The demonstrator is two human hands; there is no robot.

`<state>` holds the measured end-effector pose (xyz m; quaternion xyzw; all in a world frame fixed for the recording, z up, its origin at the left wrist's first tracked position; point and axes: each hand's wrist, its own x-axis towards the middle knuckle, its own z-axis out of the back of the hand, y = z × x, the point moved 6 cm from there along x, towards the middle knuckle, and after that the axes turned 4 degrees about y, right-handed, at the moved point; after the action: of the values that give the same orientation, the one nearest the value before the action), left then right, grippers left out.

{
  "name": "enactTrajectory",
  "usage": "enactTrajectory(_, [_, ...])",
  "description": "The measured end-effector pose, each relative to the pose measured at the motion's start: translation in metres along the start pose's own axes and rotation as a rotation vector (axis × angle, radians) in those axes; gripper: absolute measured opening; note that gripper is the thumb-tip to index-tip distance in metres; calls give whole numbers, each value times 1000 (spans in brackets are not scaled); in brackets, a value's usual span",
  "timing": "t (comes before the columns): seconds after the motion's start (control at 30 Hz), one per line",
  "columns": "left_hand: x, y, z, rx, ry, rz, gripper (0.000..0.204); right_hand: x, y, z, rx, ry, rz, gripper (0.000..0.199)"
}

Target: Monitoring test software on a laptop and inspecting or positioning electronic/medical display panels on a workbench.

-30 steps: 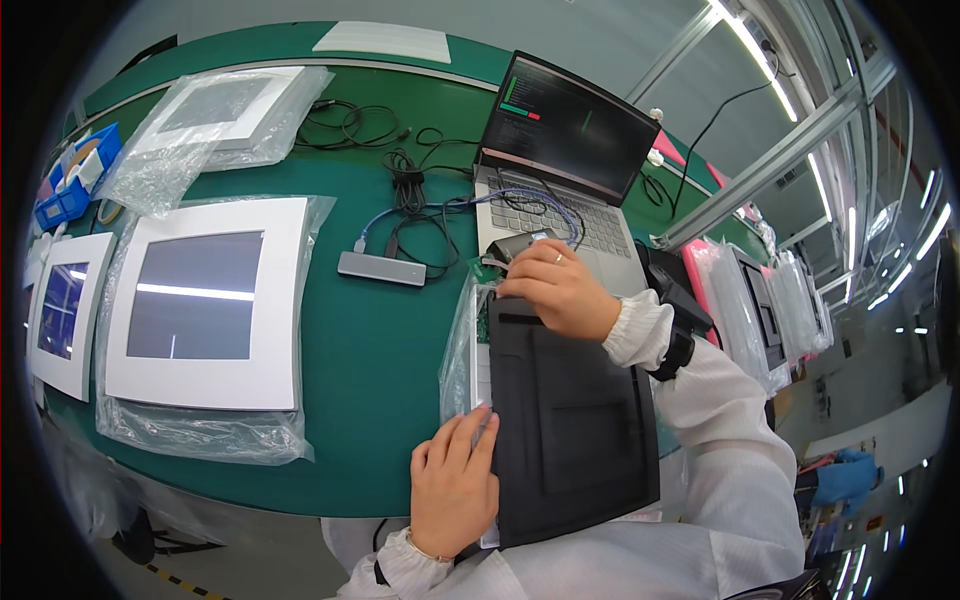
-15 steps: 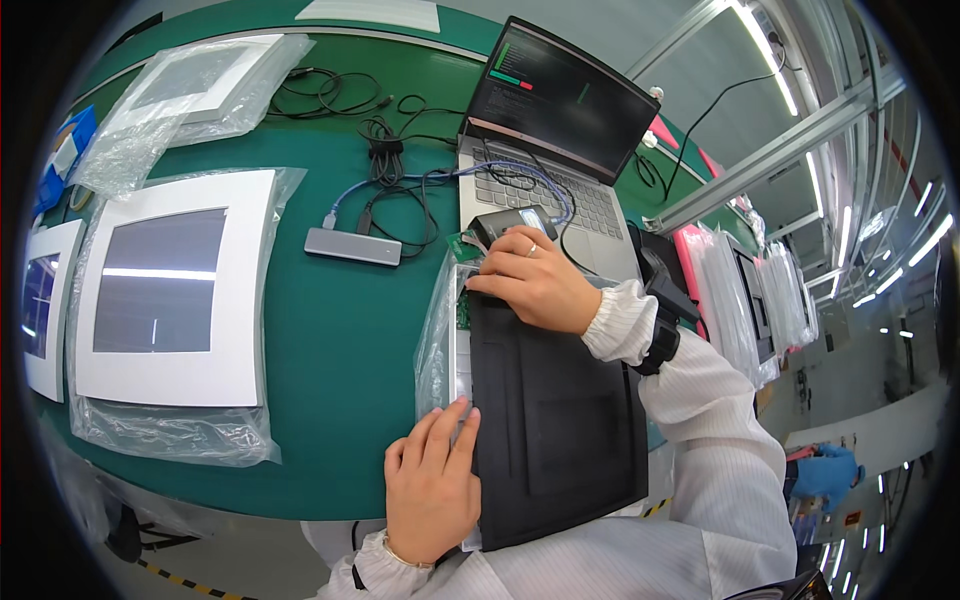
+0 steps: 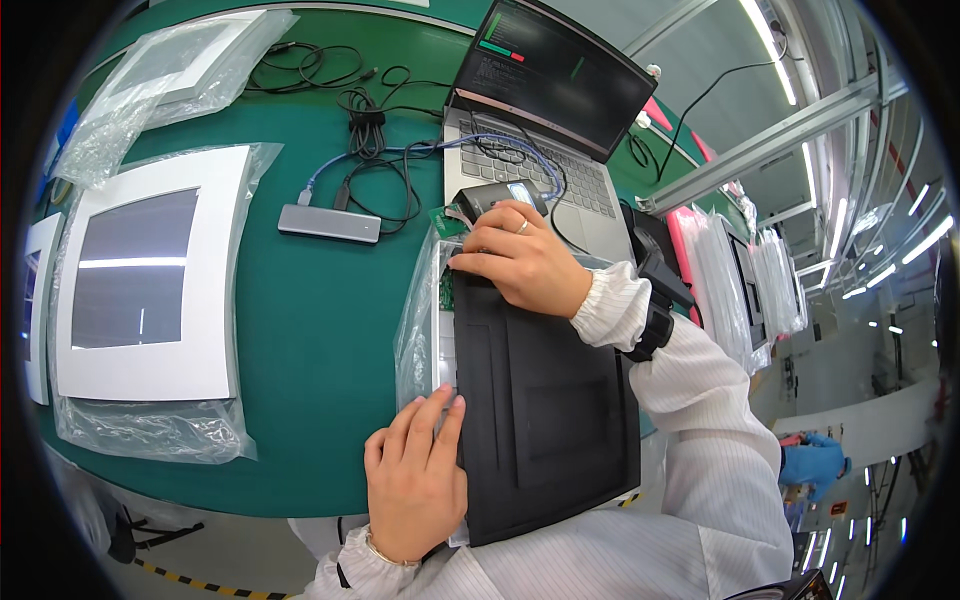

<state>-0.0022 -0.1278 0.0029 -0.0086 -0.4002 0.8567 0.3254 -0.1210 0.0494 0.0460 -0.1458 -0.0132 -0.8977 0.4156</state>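
Observation:
A flat black panel [image 3: 545,400] lies face down on the green table [image 3: 310,330], partly on a clear plastic bag [image 3: 418,330]. My left hand [image 3: 415,480] rests flat on the panel's near left edge, fingers together and pointing away from me. My right hand [image 3: 520,262] presses on the panel's far edge, fingers curled over the top left corner next to a small green circuit board [image 3: 447,217]. A black handheld scanner [image 3: 500,197] lies just beyond my right hand on the laptop [image 3: 545,150].
A white-framed panel in a plastic bag [image 3: 145,290] lies at the left, with more bagged panels behind [image 3: 170,75]. A grey hub [image 3: 330,223] and tangled cables [image 3: 375,130] sit mid-table. Pink-edged bagged panels [image 3: 720,270] stand at the right.
The view has shifted closer and downward over the black panel. My left hand has slid slightly up its left edge; my right hand stays at the far edge.

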Motion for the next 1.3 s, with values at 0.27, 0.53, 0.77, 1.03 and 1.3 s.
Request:
enactTrajectory(0.27, [2, 0, -1, 7, 9, -3, 58, -2, -2, -3, 6, 9, 1, 28])
enactTrajectory(0.53, [2, 1, -2, 10, 15, -8, 58, -2, -1, -3, 12, 10, 2, 28])
enactTrajectory(0.77, [1, 1, -2, 9, 18, -9, 59, 4, 5, -2, -14, 19, -3, 21])
enactTrajectory(1.03, [2, 0, -1, 7, 2, -10, 57, 6, 7, -4, 17, 52, -49, 16])
enactTrajectory(1.3, [0, -4, 0, 43, -10, -24, 57, 15, 12, -6, -11, 151, -79, 12])
